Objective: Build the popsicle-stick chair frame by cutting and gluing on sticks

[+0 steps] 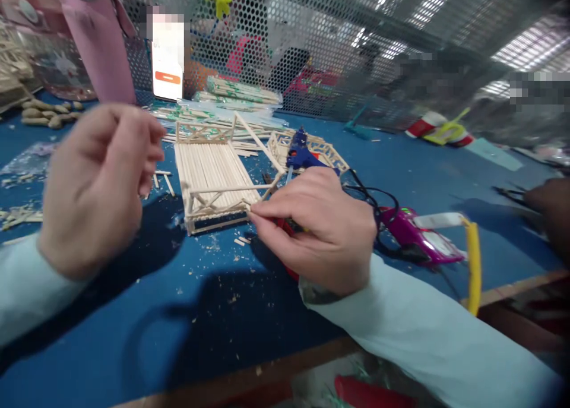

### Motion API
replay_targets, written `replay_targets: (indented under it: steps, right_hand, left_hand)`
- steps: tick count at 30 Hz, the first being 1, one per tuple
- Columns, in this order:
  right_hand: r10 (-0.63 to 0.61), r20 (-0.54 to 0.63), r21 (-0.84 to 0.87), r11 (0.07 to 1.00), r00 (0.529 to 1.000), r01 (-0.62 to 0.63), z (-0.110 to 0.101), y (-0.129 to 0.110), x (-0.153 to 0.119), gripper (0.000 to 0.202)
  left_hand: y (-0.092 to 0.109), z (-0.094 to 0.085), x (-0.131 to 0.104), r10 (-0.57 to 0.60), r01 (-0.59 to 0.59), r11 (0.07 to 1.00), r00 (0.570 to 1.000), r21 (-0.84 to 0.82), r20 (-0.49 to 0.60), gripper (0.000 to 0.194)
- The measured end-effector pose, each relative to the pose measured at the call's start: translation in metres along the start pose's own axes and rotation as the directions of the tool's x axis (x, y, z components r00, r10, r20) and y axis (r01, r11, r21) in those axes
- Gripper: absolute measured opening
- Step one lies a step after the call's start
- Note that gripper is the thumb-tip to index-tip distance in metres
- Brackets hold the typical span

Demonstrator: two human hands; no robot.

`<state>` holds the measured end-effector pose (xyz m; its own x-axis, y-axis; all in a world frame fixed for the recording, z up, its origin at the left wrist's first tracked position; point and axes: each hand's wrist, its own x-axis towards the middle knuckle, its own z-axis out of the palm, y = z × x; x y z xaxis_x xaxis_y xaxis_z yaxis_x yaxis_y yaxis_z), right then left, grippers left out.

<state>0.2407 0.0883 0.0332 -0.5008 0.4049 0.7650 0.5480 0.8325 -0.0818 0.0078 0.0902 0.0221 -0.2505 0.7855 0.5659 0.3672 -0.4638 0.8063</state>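
Note:
My right hand [318, 224] pinches, thumb against forefinger, at the near right corner of a small model made of pale wooden sticks [214, 170]. The model has a slatted floor and low railings, and one long stick slants out on its right side. My left hand [100, 182] is raised to the left of the model, apart from it, blurred, with its fingers curled in. Whether anything is inside those fingers is hidden. A blue glue gun [300, 149] stands just beyond my right hand, by a second stick frame [329, 149].
A lit phone [168, 60] leans at the back near a pink bottle sleeve [95, 40]. Peanuts [48, 114] and stick scraps [22, 215] lie at left. Bagged sticks [243, 93] lie along the mesh. Black cables and a purple device [421, 239] lie at right, near another person's hand [550, 203].

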Motion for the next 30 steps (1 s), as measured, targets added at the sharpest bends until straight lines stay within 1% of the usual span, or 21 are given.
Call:
replay_targets:
  steps: [1,2,3,5,7,9,11,15,23,30]
  right_hand:
    - [0.012,0.005,-0.011,1.0,1.0,-0.012,0.001,0.0,0.0,0.016]
    - [0.021,0.009,-0.018,1.0,1.0,-0.02,0.001,0.0,-0.001,0.016]
    - [0.028,0.012,-0.024,0.999,1.0,-0.028,0.002,0.0,-0.001,0.016]
    - [0.04,0.012,-0.04,0.998,0.999,-0.04,0.002,0.001,-0.001,0.016]
    - [0.049,0.02,-0.062,0.997,0.999,-0.047,0.003,0.002,0.0,0.017]
    - [0.056,0.025,-0.082,0.995,0.998,-0.054,0.004,0.002,0.0,0.017]
    - [0.06,0.029,-0.094,0.994,0.998,-0.057,0.005,0.002,-0.001,0.018]
    - [0.065,0.041,-0.113,0.992,0.997,-0.061,0.006,0.001,-0.002,0.019]
    - [0.087,0.055,-0.112,0.99,0.995,-0.081,0.005,0.002,-0.001,0.017]
    - [0.059,0.071,-0.133,0.99,0.996,-0.049,0.004,0.0,0.0,0.015]
  left_hand:
    - [0.011,0.005,-0.013,-0.023,0.024,0.999,0.999,-0.029,0.031,0.022]
    - [0.019,0.01,-0.025,-0.005,0.007,1.0,0.997,-0.021,0.083,0.019]
    - [0.022,0.012,-0.035,-0.039,0.038,0.999,0.987,0.009,0.157,0.02]
    - [0.019,0.014,-0.046,-0.081,0.069,0.996,0.957,0.054,0.279,0.038]
    - [0.011,0.013,-0.047,-0.099,0.068,0.992,0.939,0.104,0.33,0.048]
    - [0.003,0.012,-0.044,-0.094,0.049,0.988,0.939,0.144,0.331,0.049]
    - [0.0,0.012,-0.042,-0.093,0.04,0.985,0.94,0.166,0.329,0.048]
    - [0.002,0.012,-0.045,-0.101,0.033,0.979,0.934,0.2,0.343,0.043]
    - [0.002,0.011,-0.046,-0.121,0.038,0.972,0.927,0.231,0.355,0.045]
    - [0.003,0.011,-0.047,-0.107,0.025,0.974,0.928,0.226,0.357,0.04]
